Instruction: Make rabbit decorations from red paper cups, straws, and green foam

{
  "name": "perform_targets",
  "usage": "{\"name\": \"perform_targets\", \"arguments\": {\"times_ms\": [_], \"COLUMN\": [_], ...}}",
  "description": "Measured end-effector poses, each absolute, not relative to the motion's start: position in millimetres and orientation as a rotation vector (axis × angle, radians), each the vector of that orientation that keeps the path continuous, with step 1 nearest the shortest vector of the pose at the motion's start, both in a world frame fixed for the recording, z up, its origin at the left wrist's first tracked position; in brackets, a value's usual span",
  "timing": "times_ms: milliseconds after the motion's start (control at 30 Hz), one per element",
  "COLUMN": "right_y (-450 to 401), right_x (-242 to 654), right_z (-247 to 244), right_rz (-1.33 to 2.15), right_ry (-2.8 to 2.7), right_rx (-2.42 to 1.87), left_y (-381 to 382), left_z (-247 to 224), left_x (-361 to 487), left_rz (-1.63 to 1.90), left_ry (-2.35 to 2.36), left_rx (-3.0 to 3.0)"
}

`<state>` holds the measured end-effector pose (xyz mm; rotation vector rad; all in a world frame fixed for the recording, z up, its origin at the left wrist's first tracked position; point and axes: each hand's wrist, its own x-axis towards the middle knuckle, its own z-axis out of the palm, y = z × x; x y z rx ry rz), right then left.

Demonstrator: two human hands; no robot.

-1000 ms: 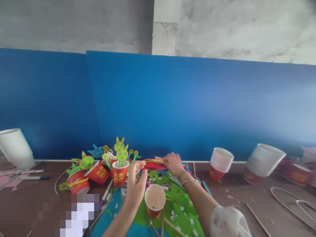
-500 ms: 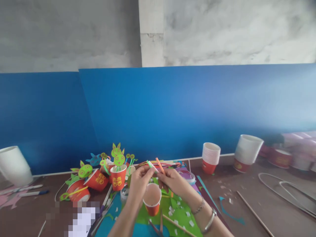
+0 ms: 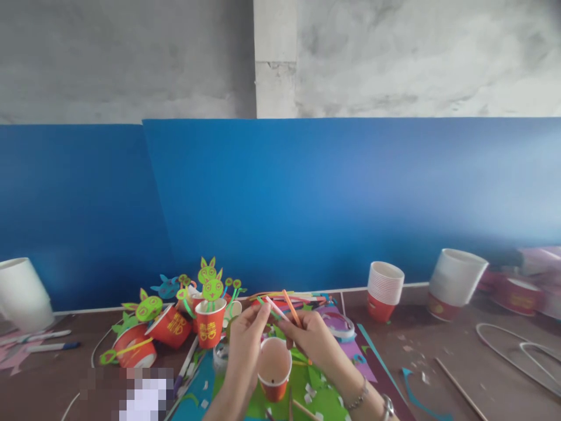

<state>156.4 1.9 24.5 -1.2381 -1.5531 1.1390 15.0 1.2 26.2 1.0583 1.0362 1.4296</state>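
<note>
Fingers (image 3: 264, 316) of both hands pinch straws just beyond the near cup (image 3: 274, 363). Pink straw (image 3: 277, 308) slants down from the left hand (image 3: 245, 342) to the right hand (image 3: 318, 338); orange straw (image 3: 291, 306), steeper, sits in the right hand, the nearer one. Green straw (image 3: 261, 300) lies alongside; overlap hides which fingers grip it. Near cup stands mouth up, dark spot inside. Left of it, red cup (image 3: 209, 328) holds green cut-outs (image 3: 213, 288); right, nested cups (image 3: 385, 285).

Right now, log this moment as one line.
left hand: at pink straw | right hand: holding orange straw | red paper cup: upright on green paper | cup stack: at right
</note>
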Motion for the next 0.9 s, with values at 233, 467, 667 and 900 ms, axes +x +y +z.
{"name": "perform_targets", "arguments": {"times_ms": [233,467,667,900], "right_y": [-6,-5,-6,-7], "right_x": [154,154,149,149], "right_z": [32,30,32,34], "right_rz": [1.038,0.986,1.033,1.218], "right_ry": [-1.654,-1.677,-1.609,-1.508], "right_rx": [-1.218,-1.255,-1.182,-1.142], "left_y": [0,-5,-10,-11], "left_z": [20,21,23,34], "left_x": [21,28,33,29], "left_rz": [1.409,1.39,1.377,1.305], "left_ry": [0.947,0.885,0.737,0.627], "left_rx": [0.932,0.894,0.841,0.832]}}
